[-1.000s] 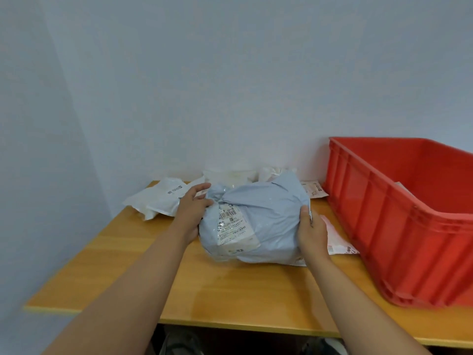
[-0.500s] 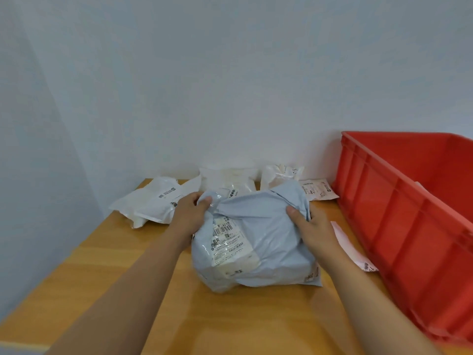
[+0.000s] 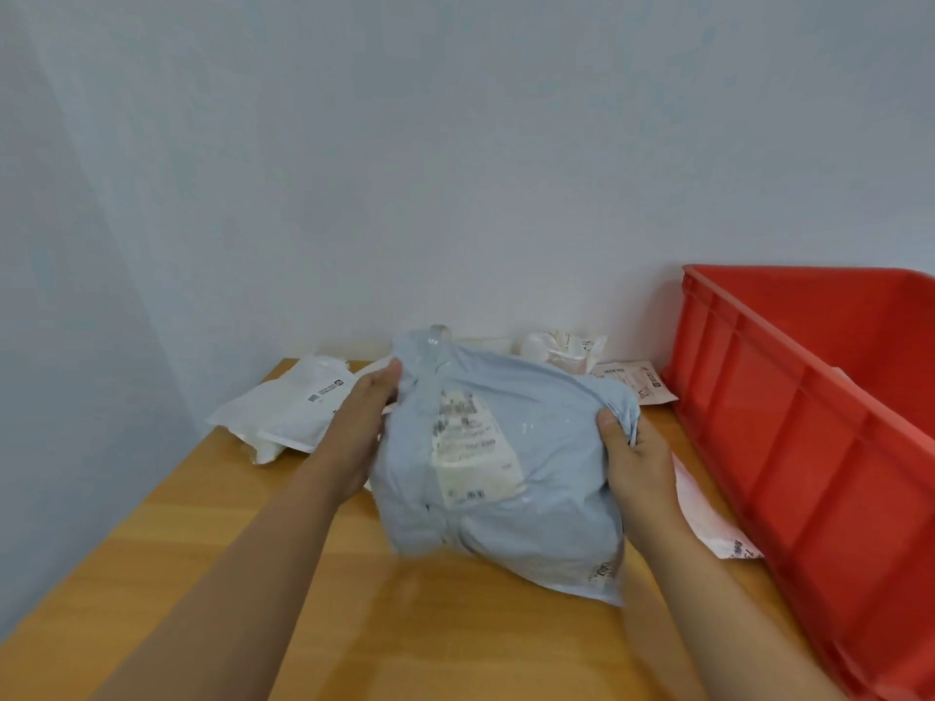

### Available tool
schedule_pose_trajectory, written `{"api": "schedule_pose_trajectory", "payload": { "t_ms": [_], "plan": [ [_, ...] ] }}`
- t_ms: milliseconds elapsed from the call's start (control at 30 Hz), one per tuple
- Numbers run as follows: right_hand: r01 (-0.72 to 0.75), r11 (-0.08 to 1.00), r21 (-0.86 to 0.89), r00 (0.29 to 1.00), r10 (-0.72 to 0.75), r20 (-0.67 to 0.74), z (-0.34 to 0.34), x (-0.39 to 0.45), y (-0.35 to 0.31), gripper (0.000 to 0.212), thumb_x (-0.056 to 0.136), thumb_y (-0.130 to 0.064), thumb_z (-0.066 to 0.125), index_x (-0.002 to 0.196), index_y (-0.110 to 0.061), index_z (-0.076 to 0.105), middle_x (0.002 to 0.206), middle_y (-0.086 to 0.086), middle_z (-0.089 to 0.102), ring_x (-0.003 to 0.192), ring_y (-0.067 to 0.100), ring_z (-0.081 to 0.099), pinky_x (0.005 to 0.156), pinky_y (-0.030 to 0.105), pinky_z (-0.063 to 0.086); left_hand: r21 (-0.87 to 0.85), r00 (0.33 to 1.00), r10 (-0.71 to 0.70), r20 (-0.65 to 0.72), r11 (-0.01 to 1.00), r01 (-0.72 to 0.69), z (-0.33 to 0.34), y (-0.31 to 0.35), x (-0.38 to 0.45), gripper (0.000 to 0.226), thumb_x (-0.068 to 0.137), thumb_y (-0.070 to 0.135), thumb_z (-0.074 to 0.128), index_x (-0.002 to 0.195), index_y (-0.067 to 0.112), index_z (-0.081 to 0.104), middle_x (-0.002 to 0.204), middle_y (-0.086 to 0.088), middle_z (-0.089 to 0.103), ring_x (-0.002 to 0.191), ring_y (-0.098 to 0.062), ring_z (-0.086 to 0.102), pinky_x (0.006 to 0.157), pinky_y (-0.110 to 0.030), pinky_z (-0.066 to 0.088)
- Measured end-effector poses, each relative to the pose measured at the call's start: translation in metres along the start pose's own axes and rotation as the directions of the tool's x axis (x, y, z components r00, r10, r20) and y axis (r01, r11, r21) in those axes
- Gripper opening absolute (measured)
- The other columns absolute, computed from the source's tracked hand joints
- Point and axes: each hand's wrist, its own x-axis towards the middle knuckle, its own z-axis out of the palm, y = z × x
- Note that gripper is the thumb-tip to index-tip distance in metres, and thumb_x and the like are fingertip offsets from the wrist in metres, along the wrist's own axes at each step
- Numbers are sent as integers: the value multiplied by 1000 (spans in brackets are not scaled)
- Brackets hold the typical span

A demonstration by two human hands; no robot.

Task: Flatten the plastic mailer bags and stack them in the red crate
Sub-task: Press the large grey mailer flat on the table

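A crumpled light-blue mailer bag (image 3: 536, 488) with a white shipping label hangs tilted above the wooden table (image 3: 253, 574). My left hand (image 3: 362, 427) grips its upper left edge. My right hand (image 3: 635, 462) pinches its bunched right corner. The red crate (image 3: 789, 447) stands on the table at the right, next to my right hand. A white mailer bag (image 3: 293, 409) lies at the table's far left. A pink-white mailer (image 3: 708, 523) lies flat between the blue bag and the crate.
More white mailer bags (image 3: 566, 349) and a labelled one (image 3: 635, 382) lie along the back wall behind the blue bag. Walls close the table at the back and left. A pale bag edge (image 3: 842, 376) shows inside the crate.
Both hands have lifted the blue bag off the table and spread it wider. My right hand shifted to the bag's right corner. The camera has moved closer.
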Motion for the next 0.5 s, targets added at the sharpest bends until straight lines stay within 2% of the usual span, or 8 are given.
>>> {"api": "schedule_pose_trajectory", "payload": {
  "t_ms": [67,100,167,233,300,333,400,500],
  "plan": [
    [-85,992,95,995,90,-49,3,2,3,19,101,-28,56,113,-20,68,108,-7,72,100,8,67,86,28,53,-39,989,11,148,999,-5,3,1,-9,49,96,55,47,129,23,63,127,-1,68,119,-19,63,101,-41,46],
    [-133,980,148,987,145,-73,5,3,5,18,102,-27,55,114,-20,67,110,-5,72,101,11,67,87,30,54,-63,986,8,167,998,3,2,-2,-12,49,94,54,46,129,22,62,126,-1,68,118,-18,63,101,-40,46],
    [-235,937,260,959,267,-93,8,3,11,16,102,-24,54,112,-20,66,112,1,71,101,16,67,84,32,55,-90,980,-6,197,996,25,0,-11,-14,60,87,62,51,132,24,58,127,0,68,118,-18,64,98,-39,48],
    [-312,892,327,934,351,-69,12,0,20,23,103,-26,53,119,-15,64,115,5,70,102,19,67,79,31,54,-92,979,-18,202,995,37,-2,-22,-14,81,70,74,66,133,24,57,127,0,68,113,-18,66,90,-35,53],
    [-355,865,355,919,393,-37,16,-5,28,32,103,-28,53,129,-10,60,120,7,69,104,20,67,79,30,55,-138,988,-16,153,990,37,1,-29,-12,78,71,70,69,131,21,59,126,-2,68,107,-18,68,85,-34,54],
    [-368,845,388,917,400,-1,17,-9,31,35,102,-28,53,132,-11,59,123,8,68,107,21,67,82,31,55,-177,993,-13,115,984,33,4,-30,-12,66,80,62,63,131,19,59,126,-4,68,105,-19,69,85,-35,53],
    [-414,759,502,907,387,164,19,-17,37,40,100,-29,56,137,-15,55,131,8,65,117,25,64,96,41,52,-254,999,-35,11,967,37,11,-31,-8,50,93,47,52,132,16,59,124,-5,69,105,-20,69,86,-37,52],
    [-521,659,542,848,325,420,18,-31,41,60,91,-36,69,144,-18,47,138,11,60,127,30,58,109,50,42,-252,996,-48,-80,967,26,16,-39,-3,41,101,42,46,130,17,60,120,-3,71,107,-24,68,85,-38,54]
  ]
}}
